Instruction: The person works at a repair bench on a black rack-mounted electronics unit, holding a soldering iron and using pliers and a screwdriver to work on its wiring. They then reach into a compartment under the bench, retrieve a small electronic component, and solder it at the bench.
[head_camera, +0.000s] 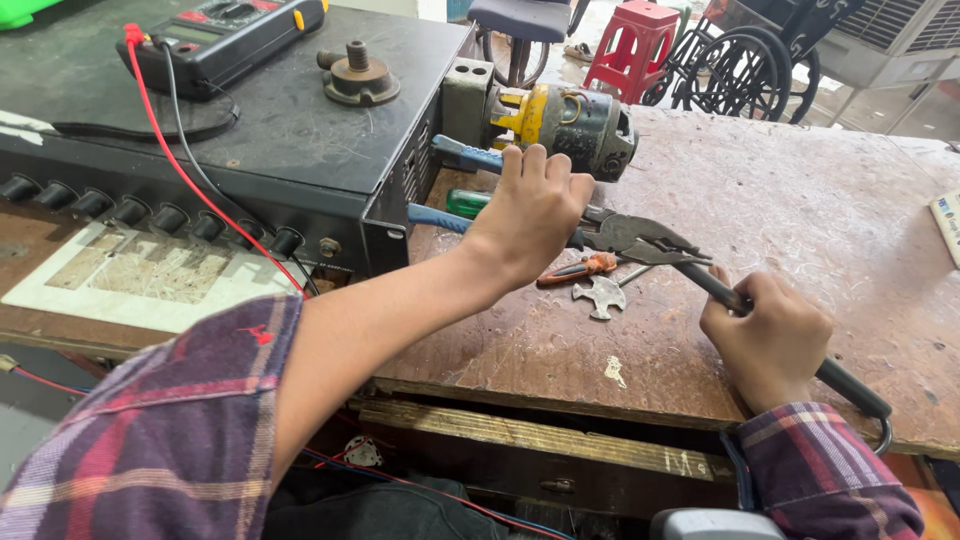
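Pliers and a dark rod meet at frame centre.
Left hand (530, 215) clamps blue-handled grey pliers (640, 238), lying left-right, jaws pointing right; right hand (768, 338) grips the black rod (850, 385), slanting toward lower right.

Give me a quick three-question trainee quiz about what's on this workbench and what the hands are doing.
1. True or false: the left hand holds the blue-handled pliers.
2. Which hand grips the dark rod-like tool near the bench's front edge?
3. What rests on the black metal case with a red lead trailing off it: A) a multimeter, B) a hammer, C) a drill?

Key: 1 true. 2 the right hand. 3 A.
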